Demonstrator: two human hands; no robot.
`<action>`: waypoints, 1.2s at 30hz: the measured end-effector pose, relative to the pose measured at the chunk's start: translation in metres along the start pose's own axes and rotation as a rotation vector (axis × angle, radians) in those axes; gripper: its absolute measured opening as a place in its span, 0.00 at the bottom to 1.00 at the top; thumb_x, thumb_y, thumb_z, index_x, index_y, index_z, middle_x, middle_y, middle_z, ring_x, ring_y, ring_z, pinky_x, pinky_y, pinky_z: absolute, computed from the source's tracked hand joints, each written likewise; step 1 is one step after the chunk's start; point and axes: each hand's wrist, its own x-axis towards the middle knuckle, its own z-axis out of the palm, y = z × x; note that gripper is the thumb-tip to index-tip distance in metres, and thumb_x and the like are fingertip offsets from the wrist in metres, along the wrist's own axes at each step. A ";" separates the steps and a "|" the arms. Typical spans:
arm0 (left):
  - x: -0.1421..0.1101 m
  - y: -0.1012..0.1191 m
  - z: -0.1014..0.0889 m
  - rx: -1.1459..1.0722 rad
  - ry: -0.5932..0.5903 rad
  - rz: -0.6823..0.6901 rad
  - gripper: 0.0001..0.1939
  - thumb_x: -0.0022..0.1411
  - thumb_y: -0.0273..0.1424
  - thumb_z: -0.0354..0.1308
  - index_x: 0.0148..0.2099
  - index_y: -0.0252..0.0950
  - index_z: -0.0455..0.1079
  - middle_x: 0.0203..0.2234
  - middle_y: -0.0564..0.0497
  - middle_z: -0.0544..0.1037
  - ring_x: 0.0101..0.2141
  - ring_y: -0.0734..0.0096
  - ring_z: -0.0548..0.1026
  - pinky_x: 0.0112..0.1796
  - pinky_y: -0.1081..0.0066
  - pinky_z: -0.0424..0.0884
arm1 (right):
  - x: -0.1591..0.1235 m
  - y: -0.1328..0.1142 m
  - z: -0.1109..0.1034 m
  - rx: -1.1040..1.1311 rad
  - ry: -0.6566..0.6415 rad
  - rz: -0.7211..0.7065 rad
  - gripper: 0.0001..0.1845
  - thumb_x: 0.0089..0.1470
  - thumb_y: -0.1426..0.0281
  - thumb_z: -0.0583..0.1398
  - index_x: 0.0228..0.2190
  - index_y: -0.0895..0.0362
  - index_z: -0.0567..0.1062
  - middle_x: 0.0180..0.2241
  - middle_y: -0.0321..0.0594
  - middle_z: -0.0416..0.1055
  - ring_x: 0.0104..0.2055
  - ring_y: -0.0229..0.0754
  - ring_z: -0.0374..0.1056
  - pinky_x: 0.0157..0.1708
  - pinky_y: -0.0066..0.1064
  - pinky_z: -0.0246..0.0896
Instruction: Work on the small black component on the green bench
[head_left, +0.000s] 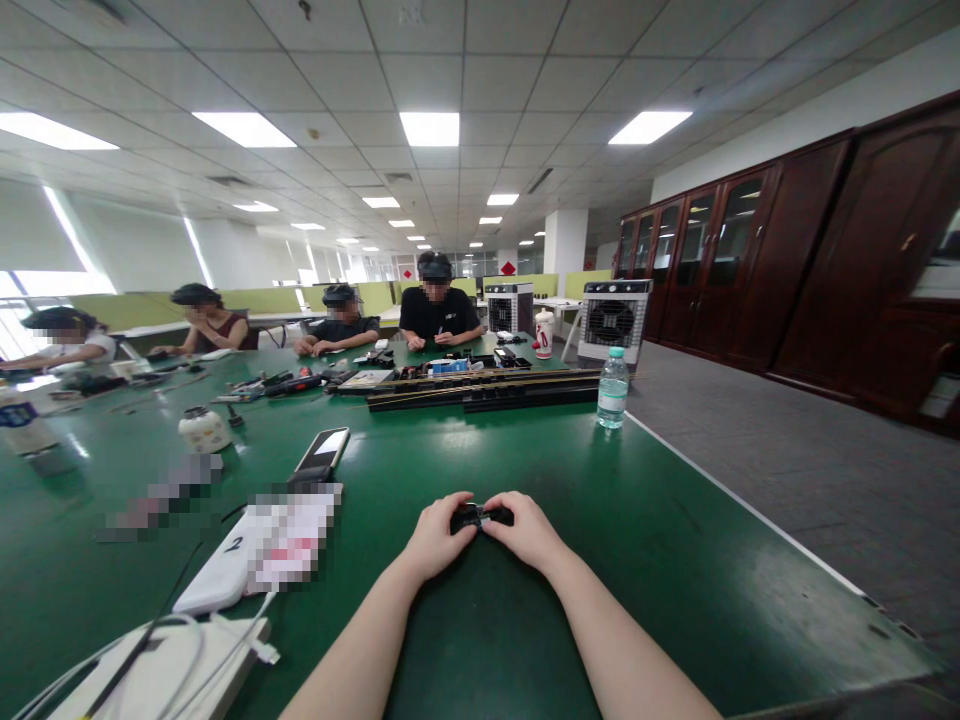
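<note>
Your left hand [436, 540] is closed on one end of a small black part [480, 517], thumb nearer you and fingers over the far side, and your right hand [529, 532] pinches the other end in the same way. The part lies level between the two sets of fingertips, to the right of your left hand and to the left of your right. Whether it touches the green tabletop [472, 640] or sits just above it, you can't tell from here.

As for progress, the part is in your grip and not set down. A pale section shows at its middle, but it is too small to tell if this is one piece or two joined, so what is finished or left on it can't be read. Well apart from your hands stand a water bottle [613, 392] and, to the left, a smartphone [324, 455].
</note>
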 end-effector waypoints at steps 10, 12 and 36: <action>-0.001 0.009 -0.006 0.013 -0.034 0.003 0.23 0.49 0.26 0.59 0.50 0.36 0.66 0.45 0.47 0.74 0.46 0.61 0.71 0.49 0.63 0.64 | -0.001 0.000 0.000 -0.007 -0.017 0.005 0.11 0.40 0.71 0.63 0.32 0.52 0.76 0.38 0.39 0.73 0.44 0.46 0.65 0.46 0.37 0.56; -0.001 0.009 -0.007 0.013 -0.037 0.000 0.23 0.50 0.26 0.58 0.50 0.36 0.67 0.45 0.47 0.74 0.45 0.62 0.71 0.49 0.63 0.64 | 0.000 0.001 0.001 -0.006 -0.016 -0.001 0.11 0.40 0.71 0.63 0.31 0.52 0.76 0.37 0.38 0.73 0.44 0.46 0.65 0.46 0.37 0.56; -0.001 0.009 -0.005 0.002 -0.017 0.006 0.20 0.52 0.26 0.56 0.49 0.37 0.67 0.43 0.46 0.73 0.45 0.62 0.70 0.48 0.64 0.64 | 0.018 0.029 0.012 0.497 0.149 0.090 0.12 0.42 0.64 0.61 0.31 0.57 0.72 0.32 0.42 0.74 0.36 0.43 0.70 0.41 0.36 0.64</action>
